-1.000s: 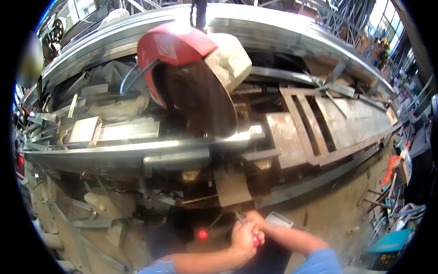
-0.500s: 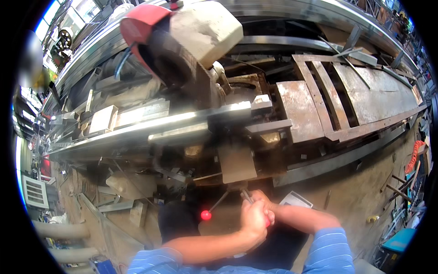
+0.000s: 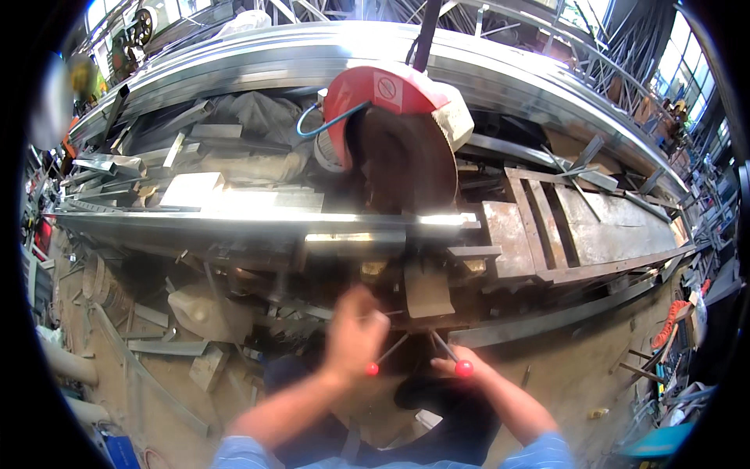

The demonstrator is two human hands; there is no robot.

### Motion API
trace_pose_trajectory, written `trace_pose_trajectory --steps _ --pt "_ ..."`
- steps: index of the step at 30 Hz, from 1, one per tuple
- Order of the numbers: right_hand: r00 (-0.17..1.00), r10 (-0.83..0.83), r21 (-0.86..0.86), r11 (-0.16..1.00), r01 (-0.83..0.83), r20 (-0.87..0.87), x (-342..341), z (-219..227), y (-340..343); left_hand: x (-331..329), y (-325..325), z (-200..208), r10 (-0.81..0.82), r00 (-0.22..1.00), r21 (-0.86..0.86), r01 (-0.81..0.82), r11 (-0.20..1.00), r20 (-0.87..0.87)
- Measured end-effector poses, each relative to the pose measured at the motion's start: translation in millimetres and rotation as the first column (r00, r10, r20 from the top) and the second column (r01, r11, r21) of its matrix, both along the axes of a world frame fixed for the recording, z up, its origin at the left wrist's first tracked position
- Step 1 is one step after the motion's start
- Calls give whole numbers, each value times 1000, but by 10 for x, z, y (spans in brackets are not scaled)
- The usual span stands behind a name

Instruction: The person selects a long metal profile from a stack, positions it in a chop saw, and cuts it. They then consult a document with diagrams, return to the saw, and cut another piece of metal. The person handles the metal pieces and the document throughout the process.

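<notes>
A turning handle with two metal rods ends in a left red ball knob [image 3: 373, 370] and a right red ball knob [image 3: 464, 369], below the front of a cut-off saw. My right hand [image 3: 473, 361] is at the right rod, its fingers stretched out behind and past it; the knob covers part of the hand. My left hand [image 3: 353, 336] is raised above the left knob, apart from it, its fingers smeared by motion. Beyond stands the saw's red guard [image 3: 391, 90] over a large brown disc [image 3: 414, 160]. A long shiny metal profile [image 3: 234, 223] lies across the saw bed at the disc.
A rusty slatted metal table [image 3: 539, 223] extends to the right. Long metal profiles [image 3: 258, 59] are stacked behind the saw. Metal offcuts [image 3: 168, 346] and a pale plastic jug [image 3: 195, 313] lie on the floor at left. A red coiled hose [image 3: 668, 328] is at far right.
Both hands were together on the handle's right rod. My left hand has come off it, up and left; the right hand's fingers have loosened. The view has swung, and the saw appears further right.
</notes>
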State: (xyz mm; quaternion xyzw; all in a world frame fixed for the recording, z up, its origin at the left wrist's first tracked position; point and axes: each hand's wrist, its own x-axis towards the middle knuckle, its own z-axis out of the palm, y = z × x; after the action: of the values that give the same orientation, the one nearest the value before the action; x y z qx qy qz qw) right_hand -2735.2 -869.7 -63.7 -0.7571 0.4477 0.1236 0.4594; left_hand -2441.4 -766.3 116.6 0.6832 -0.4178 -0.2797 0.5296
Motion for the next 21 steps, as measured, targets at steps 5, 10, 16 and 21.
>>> trace_pose_trajectory --steps 5,10,16,21 --pt "969 -85 -497 846 194 233 533 2888 -663 2258 -717 163 305 440 -237 -203 950 845" --pt "746 160 -753 288 591 647 1692 5198 -2018 2801 -1091 454 -78 662 410 -363 837 745" --pt "445 324 -393 -216 894 835 3357 6062 -2796 2759 -1106 486 -141 668 460 -329 825 730" --pt "389 260 -465 406 786 884 3058 6454 -3350 2708 -1229 412 -206 633 472 -284 834 746"
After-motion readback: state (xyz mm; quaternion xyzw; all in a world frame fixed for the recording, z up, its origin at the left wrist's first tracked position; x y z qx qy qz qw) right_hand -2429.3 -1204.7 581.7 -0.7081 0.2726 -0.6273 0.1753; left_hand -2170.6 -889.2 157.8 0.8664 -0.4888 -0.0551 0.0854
